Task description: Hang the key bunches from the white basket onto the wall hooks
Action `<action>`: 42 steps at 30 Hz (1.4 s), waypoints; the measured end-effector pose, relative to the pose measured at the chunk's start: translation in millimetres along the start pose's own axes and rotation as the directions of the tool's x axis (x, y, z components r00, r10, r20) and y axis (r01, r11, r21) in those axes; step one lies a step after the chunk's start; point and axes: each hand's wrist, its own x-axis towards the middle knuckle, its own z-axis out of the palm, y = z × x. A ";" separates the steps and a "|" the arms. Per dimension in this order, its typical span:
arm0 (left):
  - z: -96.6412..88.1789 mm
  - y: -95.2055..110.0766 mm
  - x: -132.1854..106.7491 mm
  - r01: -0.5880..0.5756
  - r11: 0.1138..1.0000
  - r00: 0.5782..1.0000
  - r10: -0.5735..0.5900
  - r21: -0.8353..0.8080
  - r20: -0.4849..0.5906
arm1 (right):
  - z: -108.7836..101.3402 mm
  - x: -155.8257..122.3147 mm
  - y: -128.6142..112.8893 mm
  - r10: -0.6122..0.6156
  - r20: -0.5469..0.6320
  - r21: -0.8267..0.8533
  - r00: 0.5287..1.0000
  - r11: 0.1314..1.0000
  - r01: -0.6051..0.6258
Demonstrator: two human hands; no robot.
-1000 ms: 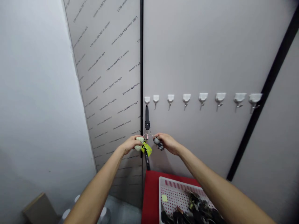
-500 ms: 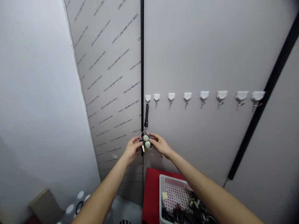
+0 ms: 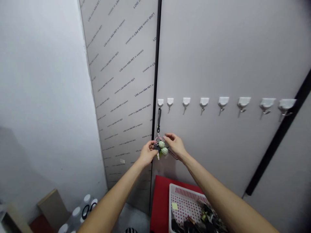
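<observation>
— Moved since earlier: right hand (image 3: 178,147), raised off the green balls (image 3: 162,145); fingers slightly parted, hold unclear.
— Keys (image 3: 157,148)?
— Head view, just below centre: between both hands, at the fingertips; left hand (image 3: 146,155) pinching them.

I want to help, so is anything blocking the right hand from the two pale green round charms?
Nothing visible blocks the right hand from the charms; the left hand is on their other side.
</observation>
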 end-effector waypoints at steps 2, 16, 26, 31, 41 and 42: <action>2.9 -0.6 3.3 -0.066 0.993 0.997 0.069 0.093 -0.032 | 1.8 0.3 -9.0 -0.081 0.012 -0.192 0.997 0.978 0.082; -25.7 20.2 6.3 0.126 0.978 0.990 -0.114 -0.166 0.080 | 14.4 2.5 -24.7 0.332 0.110 0.237 0.937 0.907 -0.349; -39.3 18.4 7.9 0.070 0.996 0.986 -0.077 0.052 0.147 | 22.2 4.1 -22.1 0.198 0.127 0.229 0.972 0.947 -0.223; -38.1 6.8 9.8 0.094 0.973 0.994 -0.078 -0.209 0.083 | 22.1 2.1 -18.6 0.096 0.306 0.098 0.947 0.987 -0.131; -35.3 16.8 10.2 0.197 0.929 0.979 -0.171 -0.314 0.109 | 7.5 -1.3 -22.5 -0.206 0.442 -0.558 0.873 0.699 0.447; -34.7 19.1 10.4 0.189 0.949 0.977 -0.157 -0.251 0.142 | 5.7 -2.0 -25.0 -0.230 0.448 -0.588 0.864 0.652 0.479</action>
